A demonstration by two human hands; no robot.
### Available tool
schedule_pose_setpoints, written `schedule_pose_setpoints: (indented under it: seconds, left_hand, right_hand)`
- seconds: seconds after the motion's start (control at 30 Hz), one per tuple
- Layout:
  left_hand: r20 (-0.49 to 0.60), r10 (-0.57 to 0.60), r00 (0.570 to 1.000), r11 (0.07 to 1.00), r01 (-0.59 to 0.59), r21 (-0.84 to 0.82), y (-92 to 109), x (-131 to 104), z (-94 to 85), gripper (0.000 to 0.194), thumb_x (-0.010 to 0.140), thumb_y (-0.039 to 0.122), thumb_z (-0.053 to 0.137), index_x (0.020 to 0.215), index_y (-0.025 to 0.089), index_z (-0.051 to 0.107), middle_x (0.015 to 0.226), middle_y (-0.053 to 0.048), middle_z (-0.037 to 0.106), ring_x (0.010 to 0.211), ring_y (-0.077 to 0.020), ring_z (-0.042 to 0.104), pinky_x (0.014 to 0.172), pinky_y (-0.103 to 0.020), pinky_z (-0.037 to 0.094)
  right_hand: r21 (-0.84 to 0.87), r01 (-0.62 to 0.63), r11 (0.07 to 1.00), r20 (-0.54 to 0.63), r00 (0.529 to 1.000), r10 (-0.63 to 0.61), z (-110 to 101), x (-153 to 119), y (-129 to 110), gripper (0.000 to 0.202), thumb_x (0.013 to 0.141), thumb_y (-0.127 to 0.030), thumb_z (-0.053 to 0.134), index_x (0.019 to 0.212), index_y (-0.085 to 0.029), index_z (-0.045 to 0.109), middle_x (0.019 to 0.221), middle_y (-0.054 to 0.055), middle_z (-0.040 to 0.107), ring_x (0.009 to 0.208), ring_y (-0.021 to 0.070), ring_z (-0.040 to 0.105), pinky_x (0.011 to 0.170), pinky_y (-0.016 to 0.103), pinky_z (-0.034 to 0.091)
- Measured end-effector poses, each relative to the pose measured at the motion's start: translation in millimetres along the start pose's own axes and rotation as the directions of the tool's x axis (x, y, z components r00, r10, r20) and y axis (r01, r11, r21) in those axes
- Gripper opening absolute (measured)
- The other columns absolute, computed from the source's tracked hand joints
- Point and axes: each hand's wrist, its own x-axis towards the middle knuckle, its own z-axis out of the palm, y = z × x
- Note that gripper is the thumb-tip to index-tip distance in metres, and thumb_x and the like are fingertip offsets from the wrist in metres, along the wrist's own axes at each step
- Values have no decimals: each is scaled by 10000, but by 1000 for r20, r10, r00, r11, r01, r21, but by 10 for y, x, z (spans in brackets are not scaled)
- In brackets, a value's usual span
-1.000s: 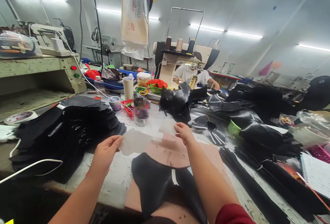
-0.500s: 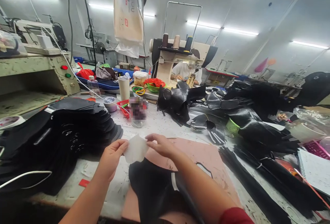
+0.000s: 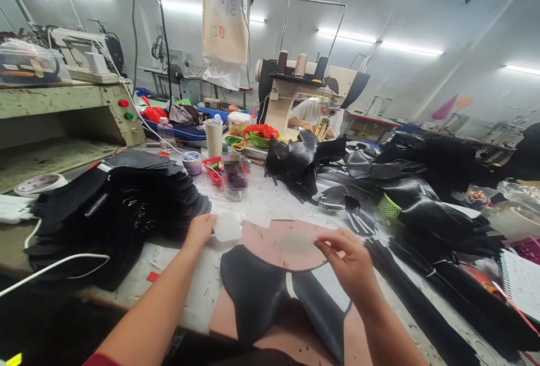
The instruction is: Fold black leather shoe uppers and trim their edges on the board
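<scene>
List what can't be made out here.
- Translucent sheet at right hand: head view, outline blurred.
- Clear jar contents: head view, pixelated.
- Person behind sewing machine: head view, mostly hidden by it.
- Notebook writing: head view, too small; page cut by right edge.

High at your 11 o'clock, the hanging bag (image 3: 225,23) carries large grey lettering, of which you can make out only "OU"; its small red characters and red square mark are illegible. At your 10 o'clock, the tape roll (image 3: 41,184) bears red print too small to read.
</scene>
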Motion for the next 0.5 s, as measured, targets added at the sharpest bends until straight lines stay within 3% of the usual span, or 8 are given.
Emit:
schedule_pose_setpoints:
  seconds: [0.1,0.2,0.3,0.33,0.4,0.47,0.5]
  left_hand:
    - [22,95,995,963,-98,251,-13,12,81,191,707,255,522,648,120,644,736,-135,637,801,-296,594,677,-389,457]
    - [54,219,974,885,-221,409,10,-101,91,263,748,173,471,927,63,630,1021,-236,581,1005,-372,509,778,-504,414]
    - [186,372,909,795,-416,442,29,-346,46,291,806,150,412,1022,109,604,1143,-203,546,1080,-326,478,884,-504,369]
    - [255,416,873,765,-487,422,19,-460,31,262,811,155,422,975,151,627,1118,-156,578,1067,-289,497,909,-465,372]
    - [400,515,758,681,-645,347,-36,-725,18,196,796,170,475,856,205,658,1004,-77,646,992,-229,551,901,-378,408]
    - [481,644,595,541,-799,265,-121,-1005,38,183,789,172,494,866,191,659,956,-70,669,934,-218,581,859,-352,448]
    - [473,699,536,482,-842,242,-158,-1136,59,203,796,169,484,913,172,651,974,-83,668,929,-222,585,847,-353,459]
  right_hand:
    - [6,-45,999,-37,998,45,-168,-166,-11,130,742,-333,591,739,-219,654,721,29,660,617,158,575,580,263,458]
    - [46,-130,990,-7,991,130,-269,-308,-2,165,737,-344,577,765,-213,674,732,32,677,666,174,599,619,273,474]
    - [124,-286,950,-13,957,290,-311,-379,23,206,692,-385,608,700,-189,671,670,39,665,617,175,593,575,279,477]
    - [161,-340,927,-23,937,347,-309,-388,35,211,660,-390,638,682,-181,660,647,38,654,589,169,584,543,274,472]
    - [262,-424,867,-20,896,444,-282,-391,65,230,592,-373,694,687,-177,621,618,20,624,558,154,568,479,251,451]
    - [370,-467,803,4,865,501,-227,-386,101,281,553,-346,723,730,-187,573,604,-8,591,551,139,558,440,222,427]
    - [409,-479,776,25,856,516,-192,-385,115,307,547,-338,728,750,-191,550,598,-18,579,547,133,554,432,212,419]
